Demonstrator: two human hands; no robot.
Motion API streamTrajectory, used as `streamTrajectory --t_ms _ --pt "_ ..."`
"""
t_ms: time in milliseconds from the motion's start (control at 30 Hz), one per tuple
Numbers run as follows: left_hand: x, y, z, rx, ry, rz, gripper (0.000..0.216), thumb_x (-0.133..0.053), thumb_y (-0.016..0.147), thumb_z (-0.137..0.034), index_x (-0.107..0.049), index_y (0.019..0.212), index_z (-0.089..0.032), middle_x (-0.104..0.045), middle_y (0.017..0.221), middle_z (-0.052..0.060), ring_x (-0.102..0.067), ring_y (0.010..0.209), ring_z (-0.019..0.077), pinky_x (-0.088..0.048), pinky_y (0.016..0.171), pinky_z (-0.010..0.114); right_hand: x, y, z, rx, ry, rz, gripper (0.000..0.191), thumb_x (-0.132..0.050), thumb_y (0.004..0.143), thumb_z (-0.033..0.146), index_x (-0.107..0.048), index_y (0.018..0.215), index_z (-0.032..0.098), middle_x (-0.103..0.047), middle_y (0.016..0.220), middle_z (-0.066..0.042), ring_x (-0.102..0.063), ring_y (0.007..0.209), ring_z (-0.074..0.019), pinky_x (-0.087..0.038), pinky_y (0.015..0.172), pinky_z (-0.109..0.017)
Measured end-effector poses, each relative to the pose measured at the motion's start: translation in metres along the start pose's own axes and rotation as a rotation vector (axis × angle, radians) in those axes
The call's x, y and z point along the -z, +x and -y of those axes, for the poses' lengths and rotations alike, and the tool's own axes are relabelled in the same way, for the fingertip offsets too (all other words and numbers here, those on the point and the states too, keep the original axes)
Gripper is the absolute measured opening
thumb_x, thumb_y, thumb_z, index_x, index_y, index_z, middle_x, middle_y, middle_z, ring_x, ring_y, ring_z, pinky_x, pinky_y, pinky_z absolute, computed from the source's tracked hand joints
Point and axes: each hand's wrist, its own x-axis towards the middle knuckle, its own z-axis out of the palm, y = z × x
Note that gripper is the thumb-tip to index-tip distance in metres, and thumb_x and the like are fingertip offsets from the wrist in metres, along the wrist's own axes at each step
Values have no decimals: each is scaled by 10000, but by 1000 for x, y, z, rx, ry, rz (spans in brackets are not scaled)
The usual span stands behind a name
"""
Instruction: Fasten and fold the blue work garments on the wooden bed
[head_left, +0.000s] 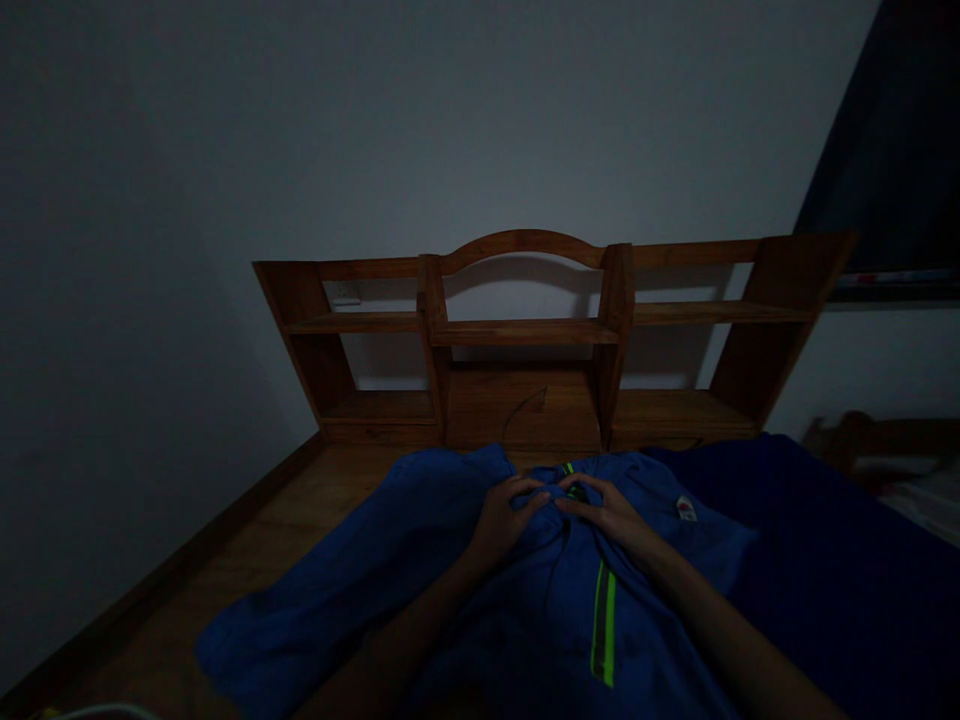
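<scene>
A blue work jacket (517, 600) with yellow-green and grey reflective strips lies spread on the wooden surface in front of me, one sleeve stretching to the lower left. My left hand (504, 518) pinches a fold of its cloth near the top middle. Close beside it, my right hand (604, 510) grips the same gathered part, thumb and fingers bent together around the fabric. The two sets of fingertips almost meet. What exactly lies between them is too dark to make out. A small white and red badge (685, 509) shows on the jacket to the right.
Behind the jacket stands a wooden shelf unit (525, 333) with an arched top, against a pale wall (480, 120). A thin cord (517, 410) hangs at its middle compartment. Dark blue cloth (840, 580) covers the right side. Bare wooden boards (300, 495) show at left.
</scene>
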Motion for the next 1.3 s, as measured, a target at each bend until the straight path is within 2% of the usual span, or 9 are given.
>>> streamTrajectory --t_ms 233,400,467,667,833,1000,1133,1200,1300 --pt "0 0 1 62 27 33 313 -628 753 -426 -657 990 -224 -680 1003 5 -610 946 179 -442 872 278 2 3 -3 -3 10 -88 251 -638 719 325 -625 936 200 -605 808 20 -554 752 -147 -408 675 -235" --pt "1 -1 2 16 33 121 356 -616 767 -418 -603 1074 -240 -648 1066 -7 -587 986 164 -432 902 279 6 6 -5 -9 53 -170 234 -645 699 330 -635 889 192 -635 858 -2 -574 739 -152 -421 692 -250" --pt "2 -1 1 -13 73 110 325 -595 784 -416 -597 1055 -235 -642 1039 -3 -585 965 158 -439 881 278 8 7 -5 -5 73 -197 240 -650 689 340 -644 876 189 -645 903 -17 -588 771 -167 -430 716 -262" --pt "12 3 -14 -151 480 -76 296 -583 781 -436 -593 970 -209 -615 957 38 -543 952 207 -399 882 363 17 8 -2 -60 71 -339 257 -637 671 335 -663 875 181 -662 864 -26 -603 821 -201 -436 756 -285" --pt "28 9 -28 -225 725 -38 300 -527 806 -465 -584 947 -206 -588 909 51 -527 872 212 -394 807 360 31 10 2 -65 20 -470 187 -587 644 282 -663 784 182 -643 751 -9 -577 721 -181 -413 660 -259" --pt "36 14 -18 -250 711 -20 255 -586 786 -412 -589 948 -214 -563 949 53 -498 931 218 -383 829 357 54 6 5 -31 24 -655 129 -532 617 266 -622 656 181 -632 724 -22 -565 733 -194 -404 665 -267" --pt "28 11 -7 -216 634 -18 135 -562 816 -305 -568 907 -206 -545 960 44 -502 919 196 -393 814 330 57 3 -1 -13 -115 -710 149 -503 666 303 -601 654 191 -606 691 -18 -552 725 -201 -394 666 -280" --pt "21 8 -2 -170 574 -4 77 -515 840 -264 -543 873 -201 -546 926 36 -518 863 175 -404 771 300 48 2 -3 42 -246 -703 181 -477 723 331 -592 684 197 -602 712 -21 -548 746 -205 -392 700 -291" --pt "13 4 6 -76 433 8 82 -450 870 -268 -502 865 -204 -566 846 18 -544 778 156 -412 728 275 28 0 0 251 -403 -581 133 -457 770 288 -556 768 198 -608 940 -47 -542 922 -216 -383 845 -312"
